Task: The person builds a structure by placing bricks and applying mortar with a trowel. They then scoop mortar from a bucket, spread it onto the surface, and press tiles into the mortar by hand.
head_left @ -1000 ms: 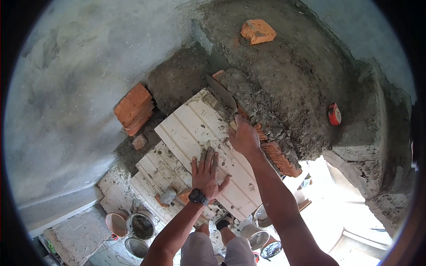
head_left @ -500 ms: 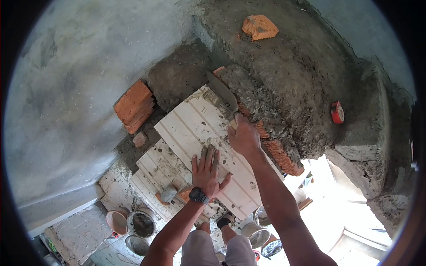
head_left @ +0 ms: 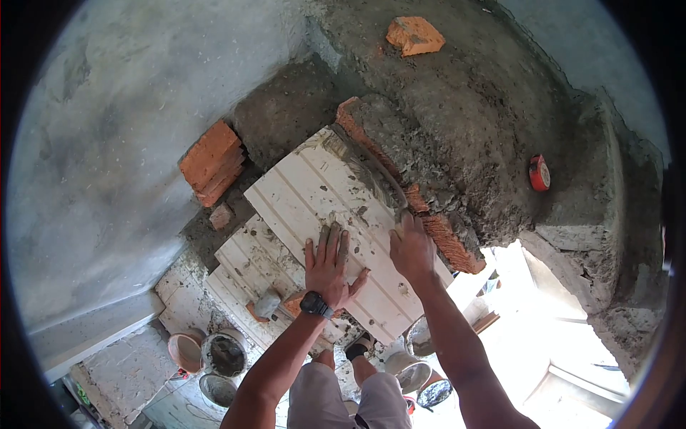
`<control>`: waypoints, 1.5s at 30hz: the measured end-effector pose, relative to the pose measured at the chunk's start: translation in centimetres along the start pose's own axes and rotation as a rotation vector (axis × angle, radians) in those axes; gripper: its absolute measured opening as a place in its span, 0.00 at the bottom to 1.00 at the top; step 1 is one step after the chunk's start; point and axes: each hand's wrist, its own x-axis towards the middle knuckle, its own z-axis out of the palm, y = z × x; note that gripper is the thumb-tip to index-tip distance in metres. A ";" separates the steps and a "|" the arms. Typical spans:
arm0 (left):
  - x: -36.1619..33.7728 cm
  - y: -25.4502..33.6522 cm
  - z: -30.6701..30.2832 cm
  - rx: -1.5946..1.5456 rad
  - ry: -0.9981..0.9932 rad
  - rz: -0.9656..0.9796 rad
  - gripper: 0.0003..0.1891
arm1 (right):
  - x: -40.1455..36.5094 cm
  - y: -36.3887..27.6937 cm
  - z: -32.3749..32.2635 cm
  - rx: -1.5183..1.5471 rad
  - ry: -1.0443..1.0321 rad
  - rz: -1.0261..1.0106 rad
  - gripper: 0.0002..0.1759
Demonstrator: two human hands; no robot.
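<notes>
My left hand (head_left: 329,272), a dark watch on its wrist, lies flat with fingers spread on a white grooved panel (head_left: 289,187). My right hand (head_left: 414,252) is closed around the handle of a trowel, which the fingers mostly hide. The trowel blade (head_left: 391,187) runs along the panel's far right edge, against the side of the brick row (head_left: 451,243). Rough grey mortar (head_left: 400,136) covers the top of these bricks. Mortar crumbs dot the panel.
Stacked orange bricks (head_left: 212,163) stand by the left wall. A broken brick (head_left: 416,36) and a red tape measure (head_left: 539,173) lie on the grey surface. Below are several buckets, one a mortar bucket (head_left: 224,354). A bright opening (head_left: 529,307) drops away at right.
My right hand has drawn the trowel down and to the right along the brick edge. My left hand stays spread on the panel. The view has shifted slightly.
</notes>
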 end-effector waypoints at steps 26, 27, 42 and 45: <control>-0.9 -0.6 3.0 -0.270 -0.040 -0.135 0.51 | 1.8 -13.7 3.9 0.792 0.024 0.227 0.27; -0.9 -0.6 3.1 -0.316 0.018 -0.142 0.53 | 2.0 -13.7 4.1 0.855 0.054 0.246 0.26; 0.0 0.0 0.8 0.127 0.052 0.097 0.50 | -11.7 -4.8 3.3 0.905 0.208 0.362 0.27; 0.0 -0.3 1.5 0.157 0.034 0.083 0.49 | -11.1 -5.4 3.9 0.921 0.192 0.193 0.28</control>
